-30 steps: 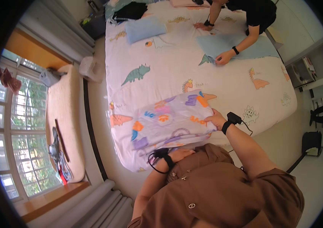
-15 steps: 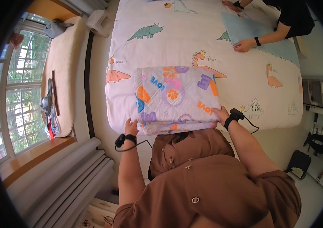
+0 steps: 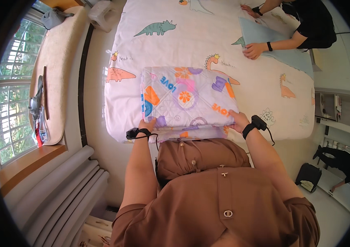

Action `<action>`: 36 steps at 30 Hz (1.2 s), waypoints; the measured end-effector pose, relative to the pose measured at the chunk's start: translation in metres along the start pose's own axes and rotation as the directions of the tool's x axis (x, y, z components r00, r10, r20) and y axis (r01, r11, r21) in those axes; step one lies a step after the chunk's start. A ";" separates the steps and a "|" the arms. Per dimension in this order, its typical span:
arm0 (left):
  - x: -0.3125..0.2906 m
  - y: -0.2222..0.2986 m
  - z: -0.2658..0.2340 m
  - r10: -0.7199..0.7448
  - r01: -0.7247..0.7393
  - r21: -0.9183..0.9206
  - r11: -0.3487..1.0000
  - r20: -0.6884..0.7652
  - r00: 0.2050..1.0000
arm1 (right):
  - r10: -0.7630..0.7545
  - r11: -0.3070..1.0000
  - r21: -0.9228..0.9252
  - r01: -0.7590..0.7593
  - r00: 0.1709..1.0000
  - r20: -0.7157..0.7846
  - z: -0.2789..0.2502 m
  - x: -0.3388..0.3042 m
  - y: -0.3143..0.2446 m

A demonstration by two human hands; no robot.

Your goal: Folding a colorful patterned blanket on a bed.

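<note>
A folded quilt [image 3: 175, 109], white with purple, orange and blue patterns and diamond stitching, lies on the near edge of the bed. Its layers show along the near side. My left hand [image 3: 147, 124] is at its near left corner, the fingertips closed over the edge and partly hidden by the fabric. At the near right corner my right hand [image 3: 239, 121] grips the quilt, with the thumb on top and the other fingers mostly out of sight beneath.
The bed [image 3: 158, 53] has a white dinosaur-print sheet. Across it, at the far right, another person's hands [image 3: 255, 50] rest on a light blue cloth [image 3: 265, 35]. A padded window seat [image 3: 61, 74] and rolled grey fabric [image 3: 59, 197] are at left. A black bag [image 3: 308, 177] stands at right.
My left hand has moved from beside the quilt onto its near left corner and closed there. My right hand stays on the right corner. The other person's hands have shifted slightly on the blue cloth.
</note>
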State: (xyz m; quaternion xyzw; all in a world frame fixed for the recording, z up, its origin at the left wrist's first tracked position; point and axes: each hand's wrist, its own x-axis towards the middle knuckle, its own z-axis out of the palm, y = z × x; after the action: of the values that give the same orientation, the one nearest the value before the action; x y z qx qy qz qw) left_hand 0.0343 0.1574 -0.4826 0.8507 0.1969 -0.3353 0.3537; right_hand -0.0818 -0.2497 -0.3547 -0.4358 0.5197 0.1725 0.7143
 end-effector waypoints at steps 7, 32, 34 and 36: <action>-0.045 0.048 -0.051 0.120 -0.118 0.055 0.991 -0.035 0.992 | 0.081 0.991 0.108 -0.083 0.996 0.022 0.001 -0.008 -0.019; -0.036 -0.077 0.010 -0.020 0.140 -0.454 0.880 0.258 0.966 | 0.290 0.932 -0.239 -0.273 0.956 0.037 -0.037 0.028 0.070; -0.031 -0.073 0.011 -0.058 0.197 -0.429 0.881 0.315 0.947 | 0.295 0.941 -0.175 -0.289 0.956 0.010 -0.037 0.033 0.072; -0.026 -0.069 0.013 -0.115 0.245 -0.417 0.875 0.313 0.943 | 0.240 0.965 -0.110 -0.236 0.970 0.029 -0.036 0.044 0.078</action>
State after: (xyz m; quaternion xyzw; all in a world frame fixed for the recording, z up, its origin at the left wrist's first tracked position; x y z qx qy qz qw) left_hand -0.0289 0.1920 -0.5038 0.6675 0.2965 -0.4286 0.5318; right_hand -0.1400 -0.2435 -0.4317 -0.4037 0.5434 0.2934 0.6750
